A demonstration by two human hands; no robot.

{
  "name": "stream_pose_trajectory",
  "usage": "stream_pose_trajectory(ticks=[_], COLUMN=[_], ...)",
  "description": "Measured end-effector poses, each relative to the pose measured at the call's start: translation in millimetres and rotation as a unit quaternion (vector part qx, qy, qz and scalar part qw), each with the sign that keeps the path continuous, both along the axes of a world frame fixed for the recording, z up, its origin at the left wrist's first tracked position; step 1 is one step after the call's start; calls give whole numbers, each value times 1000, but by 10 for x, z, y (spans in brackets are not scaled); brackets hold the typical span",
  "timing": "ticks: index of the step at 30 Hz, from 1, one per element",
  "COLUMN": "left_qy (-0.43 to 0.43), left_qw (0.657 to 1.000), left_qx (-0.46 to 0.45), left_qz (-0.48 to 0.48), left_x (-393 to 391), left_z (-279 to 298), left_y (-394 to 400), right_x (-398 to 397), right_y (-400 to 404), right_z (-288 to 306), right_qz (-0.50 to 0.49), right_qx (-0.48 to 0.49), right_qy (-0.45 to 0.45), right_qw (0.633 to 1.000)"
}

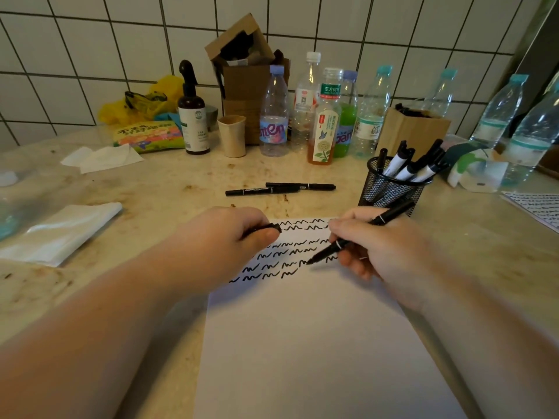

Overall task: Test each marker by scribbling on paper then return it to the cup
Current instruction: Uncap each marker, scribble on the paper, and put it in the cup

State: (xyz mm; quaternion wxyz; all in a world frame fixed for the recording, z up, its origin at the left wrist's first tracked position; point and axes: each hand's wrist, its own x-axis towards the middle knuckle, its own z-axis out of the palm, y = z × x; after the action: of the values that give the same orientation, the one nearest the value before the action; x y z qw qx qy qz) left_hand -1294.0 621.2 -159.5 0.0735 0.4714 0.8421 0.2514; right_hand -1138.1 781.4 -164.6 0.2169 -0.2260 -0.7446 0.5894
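On the stained beige stone counter (157,189), the left hand (230,237) curls around a small black marker cap (267,227) at the upper left edge of the white sheet of paper (302,343). The right hand (381,252) grips a slim black marker (360,234), its tip touching the paper among rows of black squiggles (272,264). Just beyond that hand stands the black wire-mesh cup (390,186) holding more markers, with two loose black markers (278,189) lying to its left.

We are looking at a white tiled wall (90,55) (dark grout lines) rising at the far edge of a stained marble counter (151,189).
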Motion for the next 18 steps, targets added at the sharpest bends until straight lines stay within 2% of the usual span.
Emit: stream_pose_trajectory(ticks=[4, 18], left_qy=[6, 30], left_qw=[1000, 999], left_qx=[-16, -32], left_qz=[11, 7], left_x=[-38, -62], left_z=[-31, -126], left_y=[9, 25], right_x=[-10, -55], right_y=[-40, -74], right_z=[-41, -85], right_qz=[-13, 1], right_qx=[-30, -8], right_qy=[-18, -47], right_qw=[999, 999])
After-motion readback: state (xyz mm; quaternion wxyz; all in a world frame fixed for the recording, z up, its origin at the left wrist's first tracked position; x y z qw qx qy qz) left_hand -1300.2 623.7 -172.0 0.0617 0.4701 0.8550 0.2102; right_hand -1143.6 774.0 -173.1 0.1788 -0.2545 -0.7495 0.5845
